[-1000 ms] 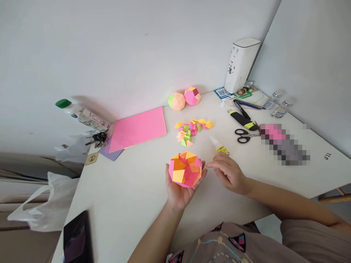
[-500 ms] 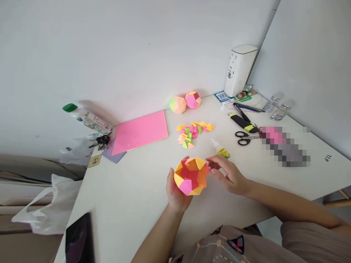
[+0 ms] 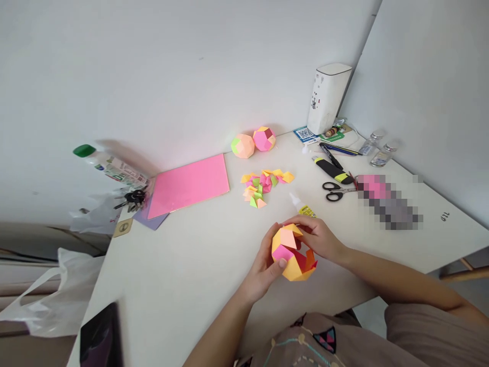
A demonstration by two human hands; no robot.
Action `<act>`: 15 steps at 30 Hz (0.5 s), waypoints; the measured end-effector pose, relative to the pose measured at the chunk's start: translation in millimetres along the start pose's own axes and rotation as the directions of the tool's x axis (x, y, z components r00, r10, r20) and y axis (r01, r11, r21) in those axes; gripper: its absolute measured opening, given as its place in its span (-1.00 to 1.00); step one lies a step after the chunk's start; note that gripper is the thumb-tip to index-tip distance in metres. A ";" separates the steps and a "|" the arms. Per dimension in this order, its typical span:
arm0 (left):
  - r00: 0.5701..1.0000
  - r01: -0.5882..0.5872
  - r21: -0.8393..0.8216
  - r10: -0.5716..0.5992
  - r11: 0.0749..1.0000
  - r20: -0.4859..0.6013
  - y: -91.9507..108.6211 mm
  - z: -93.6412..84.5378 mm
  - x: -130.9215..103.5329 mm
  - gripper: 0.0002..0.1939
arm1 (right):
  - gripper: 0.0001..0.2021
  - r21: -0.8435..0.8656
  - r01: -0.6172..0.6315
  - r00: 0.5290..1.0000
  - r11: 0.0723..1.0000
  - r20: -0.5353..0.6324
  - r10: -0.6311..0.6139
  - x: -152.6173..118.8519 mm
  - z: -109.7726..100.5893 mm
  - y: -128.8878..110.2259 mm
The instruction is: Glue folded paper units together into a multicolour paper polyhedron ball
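Note:
A hollow folded-paper ball (image 3: 289,255) in orange, pink and peach is held above the table, its open side tilted to the right. My left hand (image 3: 263,272) grips it from the left, thumb pressed on the near face. At its upper right, the fingers of my right hand (image 3: 319,237) are closed against the rim; some fingertips are hidden behind the paper. Beyond the hands lies a loose pile of small folded paper pieces (image 3: 265,182) in pink, orange, green and peach. A glue bottle (image 3: 303,208) with a yellow label lies just past my right hand.
Two finished-looking paper balls (image 3: 243,146) rest by the wall. Pink paper sheets (image 3: 191,183) and a white bottle (image 3: 118,171) are at left. Scissors (image 3: 334,191), a utility knife (image 3: 332,169) and glass jars (image 3: 383,154) lie right. A dark phone-like device (image 3: 101,336) sits at the near left edge.
The paper ball has moved right and turned, so its opening faces right instead of up. My left hand went right with it, and my right hand closed onto the rim.

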State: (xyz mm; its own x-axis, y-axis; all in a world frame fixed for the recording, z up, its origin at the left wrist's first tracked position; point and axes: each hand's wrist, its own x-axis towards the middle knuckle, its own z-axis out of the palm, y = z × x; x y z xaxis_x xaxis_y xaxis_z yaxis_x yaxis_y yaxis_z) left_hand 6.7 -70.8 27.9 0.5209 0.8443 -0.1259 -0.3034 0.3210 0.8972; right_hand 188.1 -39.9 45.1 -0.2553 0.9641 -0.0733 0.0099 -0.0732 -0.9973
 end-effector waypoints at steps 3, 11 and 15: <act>0.998 0.068 -0.054 -0.069 0.996 -0.013 -1.6 3.4 0.7 -0.27 | -0.79 0.078 -0.143 0.990 0.987 0.032 0.141 2.5 -0.4 -2.4; 0.977 0.142 -0.172 -0.166 0.975 -0.134 5.5 5.6 0.9 -0.24 | -0.77 0.162 -0.190 0.979 0.968 0.100 0.175 6.4 -8.0 -5.3; 0.964 0.209 -0.271 -0.244 0.940 -0.103 9.2 6.8 2.8 -0.27 | -0.72 0.123 -0.240 0.969 0.963 0.091 0.229 5.8 -8.7 -5.7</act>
State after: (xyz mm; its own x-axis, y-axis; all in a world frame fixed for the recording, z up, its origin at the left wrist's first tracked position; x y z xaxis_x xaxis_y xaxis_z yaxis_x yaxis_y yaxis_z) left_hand 10.7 -68.4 38.7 0.4938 0.7802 -0.3839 -0.3928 0.5940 0.7020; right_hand 194.9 -31.7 50.3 -0.3332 0.8942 -0.2990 -0.0482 -0.3328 -0.9418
